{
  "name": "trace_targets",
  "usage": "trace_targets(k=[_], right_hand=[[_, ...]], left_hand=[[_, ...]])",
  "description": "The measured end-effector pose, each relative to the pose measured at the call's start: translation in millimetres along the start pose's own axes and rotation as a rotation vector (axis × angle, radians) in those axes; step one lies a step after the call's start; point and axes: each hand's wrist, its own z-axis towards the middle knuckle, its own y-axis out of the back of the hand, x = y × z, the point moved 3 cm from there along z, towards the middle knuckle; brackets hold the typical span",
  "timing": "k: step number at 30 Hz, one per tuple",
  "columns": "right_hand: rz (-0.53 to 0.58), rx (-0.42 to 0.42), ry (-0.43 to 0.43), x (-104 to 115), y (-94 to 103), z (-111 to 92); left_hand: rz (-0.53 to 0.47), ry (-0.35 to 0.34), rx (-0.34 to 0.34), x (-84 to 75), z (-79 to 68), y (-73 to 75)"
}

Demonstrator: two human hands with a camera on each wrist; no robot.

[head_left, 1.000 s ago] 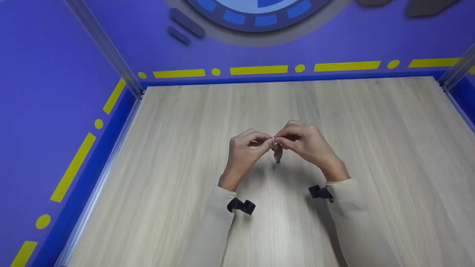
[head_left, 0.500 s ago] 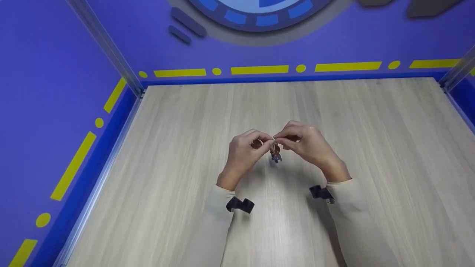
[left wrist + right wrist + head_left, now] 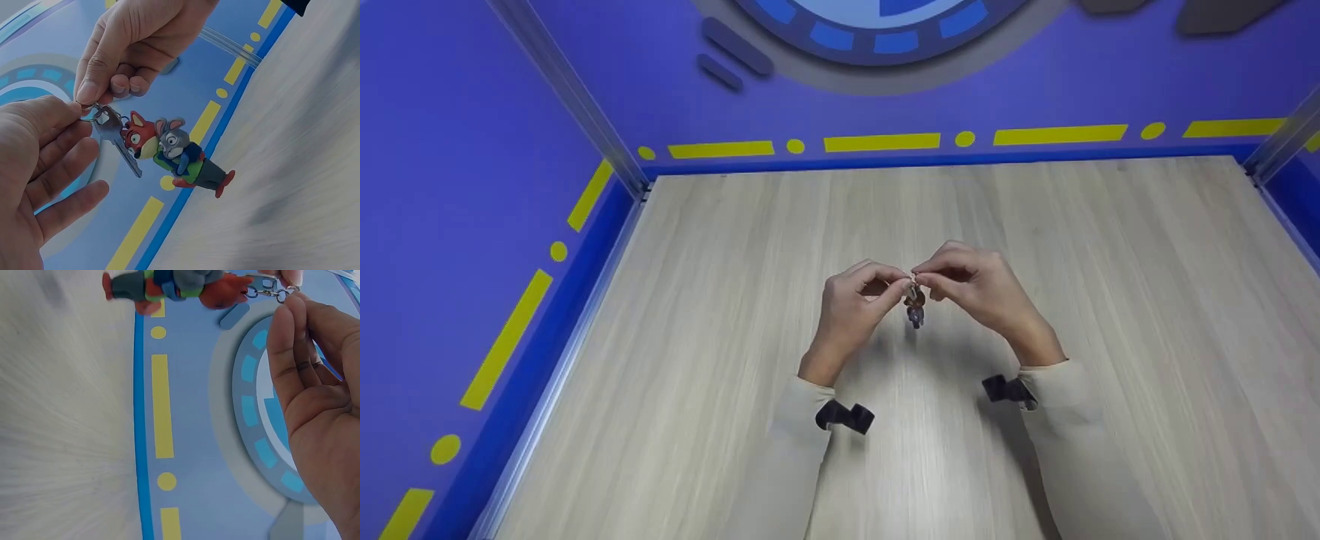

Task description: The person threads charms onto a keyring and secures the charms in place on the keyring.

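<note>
My left hand [image 3: 851,311] and right hand [image 3: 979,289] meet above the middle of the table, fingertips almost touching. Between finger and thumb, each pinches the small metal key ring [image 3: 87,107]. From this ring a silver key [image 3: 111,128] dangles in the left wrist view. Beside the key hangs a keychain figurine [image 3: 191,163], a red fox in a green top with a grey rabbit against its chest. In the head view the figurine [image 3: 915,311] is small, dangling below the fingertips and off the tabletop. The fingertips partly cover the ring.
A light wood-grain table [image 3: 720,337] lies under both hands. Blue panels [image 3: 855,105] with yellow dashes stand along its back and left sides, joined by a metal corner post [image 3: 577,97]. Each sleeve carries a black wrist mount [image 3: 846,416].
The dangling figurine has turned and swung slightly below the fingers. Both hands stay nearly in place, still pinching at the ring; the right fingertips have shifted up slightly.
</note>
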Motion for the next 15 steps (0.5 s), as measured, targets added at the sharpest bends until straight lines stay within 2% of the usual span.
trace_targets(k=[10, 12, 15], right_hand=[[0.025, -0.002, -0.050, -3.8, 2.5, -0.1], [-0.004, 0.014, -0.054, -4.0, 2.7, -0.3], [-0.094, 0.047, -0.047, -3.9, 2.0, -0.4]], left_hand=[[-0.039, 0.048, -0.015, 2.2, -0.9, -4.1], [-0.014, 0.067, -0.007, 4.3, -1.6, -5.1], [0.089, 0.082, 0.016, 6.0, -2.3, -5.4]])
